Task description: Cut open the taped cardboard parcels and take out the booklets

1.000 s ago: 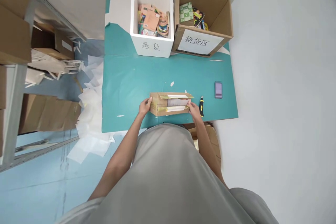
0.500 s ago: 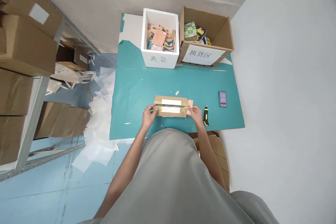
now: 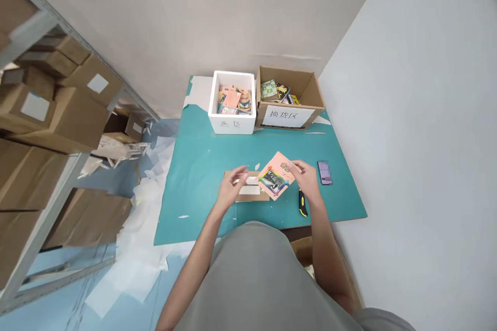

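Observation:
My right hand point(image 3: 305, 178) pinches the upper right edge of a thin pink booklet point(image 3: 275, 176), held tilted above the table. A dark picture with a rainbow-coloured border shows on its cover. My left hand point(image 3: 233, 186) hovers over the left part of a small flat cardboard box point(image 3: 254, 198), its fingers apart and nothing in them. White labels lie across the top of this box, and the booklet covers its right end. Just below my right hand a black and yellow box cutter point(image 3: 302, 204) lies on the table.
On the green tabletop point(image 3: 194, 165) a phone point(image 3: 325, 172) lies at the right. At the back stand a white foam box point(image 3: 233, 125) and a cardboard carton point(image 3: 290, 116), both holding booklets. Shelves with cartons point(image 3: 77, 119) stand at the left, with white sheets point(image 3: 128, 258) on the floor.
My right hand has drawn the pink booklet out of the box's right end and raised it. My left hand has let go of the box. The view has tilted up.

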A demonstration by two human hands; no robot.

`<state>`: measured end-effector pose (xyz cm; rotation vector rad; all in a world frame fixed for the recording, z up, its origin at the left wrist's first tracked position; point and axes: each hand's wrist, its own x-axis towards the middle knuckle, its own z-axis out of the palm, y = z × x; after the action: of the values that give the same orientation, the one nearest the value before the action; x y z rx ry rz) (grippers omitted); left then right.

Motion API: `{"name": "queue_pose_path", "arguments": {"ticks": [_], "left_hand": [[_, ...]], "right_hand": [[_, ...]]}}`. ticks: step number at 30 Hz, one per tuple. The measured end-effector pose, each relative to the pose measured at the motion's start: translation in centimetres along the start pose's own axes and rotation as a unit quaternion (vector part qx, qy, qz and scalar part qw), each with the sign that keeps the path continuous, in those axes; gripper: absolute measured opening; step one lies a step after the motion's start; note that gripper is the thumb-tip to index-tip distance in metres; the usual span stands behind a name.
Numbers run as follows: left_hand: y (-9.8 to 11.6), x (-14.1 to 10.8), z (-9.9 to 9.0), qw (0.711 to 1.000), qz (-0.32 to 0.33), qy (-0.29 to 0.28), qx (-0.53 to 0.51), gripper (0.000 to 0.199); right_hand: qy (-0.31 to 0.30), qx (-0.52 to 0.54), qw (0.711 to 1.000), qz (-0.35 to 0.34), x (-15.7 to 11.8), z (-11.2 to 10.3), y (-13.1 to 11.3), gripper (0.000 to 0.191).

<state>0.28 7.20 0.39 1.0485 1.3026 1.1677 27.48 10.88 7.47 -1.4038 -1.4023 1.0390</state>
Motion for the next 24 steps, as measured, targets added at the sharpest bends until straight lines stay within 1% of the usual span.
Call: {"name": "queue_pose_path", "arguments": {"ticks": [1,2,3,4,6,8,10,11,12,13,14,16,18,19,22,23,24], "left_hand": [[0.8,-0.1,0.8,0.999,-0.012,-0.052,-0.011,0.052],[1.5,-0.3,1.4,0.996,-0.025,-0.089,-0.017,0.051],[1.9,-0.5,1.9,0.994,-0.033,-0.104,-0.02,0.05],[2.2,-0.8,2.3,0.994,-0.036,-0.1,-0.021,0.048],[2.4,-1.2,2.7,0.997,-0.034,-0.059,-0.02,0.047],[2.4,-1.2,2.8,0.999,-0.026,-0.012,-0.016,0.048],[2.6,-1.0,2.8,0.999,-0.018,0.034,-0.017,0.048],[2.8,-0.9,2.9,0.998,-0.013,0.054,-0.022,0.048],[3.1,-0.8,3.0,0.997,-0.004,0.072,-0.027,0.047],[3.4,-0.8,3.2,0.996,0.007,0.084,-0.031,0.045],[3.7,-0.9,3.4,0.995,0.023,0.09,-0.033,0.043],[4.6,-1.4,4.0,0.993,0.066,0.094,-0.017,0.034],[5.4,-2.2,4.6,0.988,0.113,0.098,0.026,0.025],[5.8,-2.6,4.9,0.985,0.134,0.095,0.051,0.023],[6.6,-3.3,5.2,0.978,0.17,0.056,0.105,0.02],[6.7,-3.3,5.1,0.979,0.17,0.049,0.105,0.022],[6.7,-3.1,4.8,0.981,0.161,0.054,0.099,0.025]], "right_hand": [[-0.015,0.006,1.0,-0.005,0.6,0.5,-0.5,0.04],[-0.026,0.01,1.0,-0.01,1.2,1.0,-1.0,0.041],[-0.036,0.016,0.999,-0.016,1.7,1.5,-1.4,0.041],[-0.039,0.024,0.999,-0.02,2.0,2.0,-1.8,0.041],[-0.017,0.042,0.999,-0.026,2.4,2.9,-2.5,0.042],[0.055,0.033,0.997,-0.044,2.2,3.4,-3.1,0.043],[0.142,-0.01,0.987,-0.081,1.4,4.0,-3.8,0.037],[0.167,-0.03,0.98,-0.099,0.9,4.4,-4.1,0.032],[0.173,-0.041,0.978,-0.111,0.3,4.9,-4.4,0.028],[0.162,-0.037,0.98,-0.114,-0.3,5.5,-4.7,0.026],[0.137,-0.022,0.985,-0.107,-0.9,6.3,-4.9,0.026],[0.086,0.021,0.993,-0.075,-2.1,8.0,-5.2,0.032],[0.069,0.046,0.996,-0.04,-2.8,9.5,-5.1,0.045],[0.071,0.048,0.996,-0.03,-3.0,10.0,-5.0,0.047],[0.089,0.052,0.994,-0.024,-3.0,10.0,-4.6,0.038],[0.087,0.07,0.993,-0.025,-2.9,9.7,-4.4,0.036],[0.082,0.097,0.992,-0.023,-2.8,9.3,-4.3,0.035]]}}
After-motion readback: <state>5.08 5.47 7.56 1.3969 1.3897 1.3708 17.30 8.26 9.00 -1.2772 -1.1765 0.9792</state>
